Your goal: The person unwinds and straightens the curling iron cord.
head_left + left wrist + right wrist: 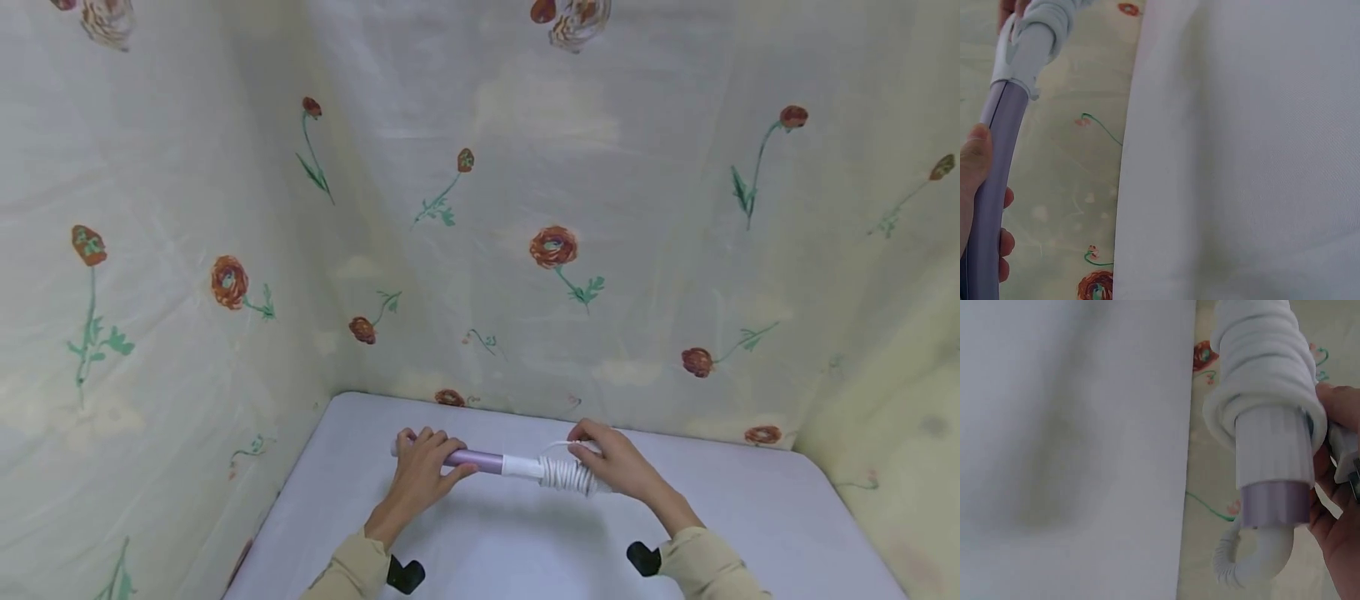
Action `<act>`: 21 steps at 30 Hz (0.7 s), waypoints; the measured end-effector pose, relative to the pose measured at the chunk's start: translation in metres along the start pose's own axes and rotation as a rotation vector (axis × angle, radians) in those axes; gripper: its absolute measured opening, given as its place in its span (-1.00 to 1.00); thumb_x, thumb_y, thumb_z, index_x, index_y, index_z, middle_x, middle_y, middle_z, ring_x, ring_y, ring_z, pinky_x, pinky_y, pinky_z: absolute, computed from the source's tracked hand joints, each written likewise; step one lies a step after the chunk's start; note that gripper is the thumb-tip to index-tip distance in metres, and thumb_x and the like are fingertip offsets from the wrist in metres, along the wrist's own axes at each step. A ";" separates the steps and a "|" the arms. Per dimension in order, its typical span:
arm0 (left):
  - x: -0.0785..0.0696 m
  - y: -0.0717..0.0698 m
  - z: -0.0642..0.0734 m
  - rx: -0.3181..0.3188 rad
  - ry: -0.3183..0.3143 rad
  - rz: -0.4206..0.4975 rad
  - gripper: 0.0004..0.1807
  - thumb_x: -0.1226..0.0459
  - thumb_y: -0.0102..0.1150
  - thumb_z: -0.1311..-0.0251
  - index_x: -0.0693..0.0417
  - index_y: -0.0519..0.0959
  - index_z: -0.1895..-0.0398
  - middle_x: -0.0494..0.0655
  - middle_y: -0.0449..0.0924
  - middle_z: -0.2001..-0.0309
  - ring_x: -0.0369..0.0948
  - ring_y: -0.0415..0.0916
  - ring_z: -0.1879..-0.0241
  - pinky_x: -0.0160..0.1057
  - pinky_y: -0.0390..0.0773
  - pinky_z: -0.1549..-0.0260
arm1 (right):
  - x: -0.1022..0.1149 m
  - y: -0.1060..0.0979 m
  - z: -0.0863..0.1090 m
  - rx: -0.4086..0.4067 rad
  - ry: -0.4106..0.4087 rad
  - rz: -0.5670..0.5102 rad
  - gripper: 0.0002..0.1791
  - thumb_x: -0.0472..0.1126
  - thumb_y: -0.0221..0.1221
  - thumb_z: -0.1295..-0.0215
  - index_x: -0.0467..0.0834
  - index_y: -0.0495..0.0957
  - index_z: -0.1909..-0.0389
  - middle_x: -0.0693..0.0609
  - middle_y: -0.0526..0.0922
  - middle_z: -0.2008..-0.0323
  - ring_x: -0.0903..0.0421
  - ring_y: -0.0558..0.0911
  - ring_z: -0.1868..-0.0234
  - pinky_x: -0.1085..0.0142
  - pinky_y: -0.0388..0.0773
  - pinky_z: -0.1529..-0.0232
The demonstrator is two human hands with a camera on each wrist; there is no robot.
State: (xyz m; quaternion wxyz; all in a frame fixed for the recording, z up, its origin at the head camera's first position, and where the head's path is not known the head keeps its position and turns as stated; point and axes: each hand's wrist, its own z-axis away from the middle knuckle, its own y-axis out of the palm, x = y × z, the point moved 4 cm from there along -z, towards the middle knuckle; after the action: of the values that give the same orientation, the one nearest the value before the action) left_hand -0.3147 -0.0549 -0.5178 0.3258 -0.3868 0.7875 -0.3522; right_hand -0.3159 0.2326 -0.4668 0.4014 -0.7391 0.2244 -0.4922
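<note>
Gripping the purple wand in the left hand, up off the table, pinching the cord in the right hand: best to guide it coil by coil, snug, never yanking!

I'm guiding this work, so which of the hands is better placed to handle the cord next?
Likely the right hand: it holds part of the cord at the wrapped end. The left hand grips the wand farther along, so it seems better for steadying.
</note>
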 end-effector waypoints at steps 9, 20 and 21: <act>0.004 0.006 0.003 0.080 -0.012 0.063 -0.55 -0.31 0.03 -0.09 -0.28 0.61 0.19 -0.33 0.61 0.34 -0.30 0.35 0.27 0.09 0.09 -0.01 | -0.043 0.009 0.006 0.097 0.116 -0.207 -0.71 -0.05 0.10 -0.35 -0.20 0.50 0.11 -0.06 0.60 0.21 0.15 0.49 0.28 0.34 0.46 0.29; 0.006 0.007 0.007 0.153 0.016 0.115 -0.55 -0.31 -0.01 -0.13 -0.28 0.61 0.20 -0.36 0.60 0.36 -0.32 0.37 0.28 0.09 0.10 0.00 | -0.068 0.023 0.018 0.223 0.134 -0.299 -0.66 -0.02 0.04 -0.39 -0.22 0.50 0.07 -0.12 0.60 0.15 0.22 0.49 0.25 0.36 0.45 0.26; 0.006 0.007 0.007 0.168 0.013 0.122 -0.55 -0.30 -0.01 -0.13 -0.28 0.61 0.20 -0.36 0.60 0.35 -0.31 0.37 0.27 0.10 0.10 0.00 | -0.069 0.024 0.019 0.225 0.135 -0.303 -0.67 -0.03 0.04 -0.39 -0.22 0.50 0.08 -0.12 0.60 0.15 0.22 0.49 0.25 0.36 0.45 0.25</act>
State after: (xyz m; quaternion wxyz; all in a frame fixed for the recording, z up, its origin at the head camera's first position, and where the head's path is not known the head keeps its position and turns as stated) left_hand -0.3151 -0.0585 -0.5289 0.3730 -0.3071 0.7793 -0.3991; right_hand -0.3255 0.2760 -0.5277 0.3869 -0.6802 0.0804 -0.6174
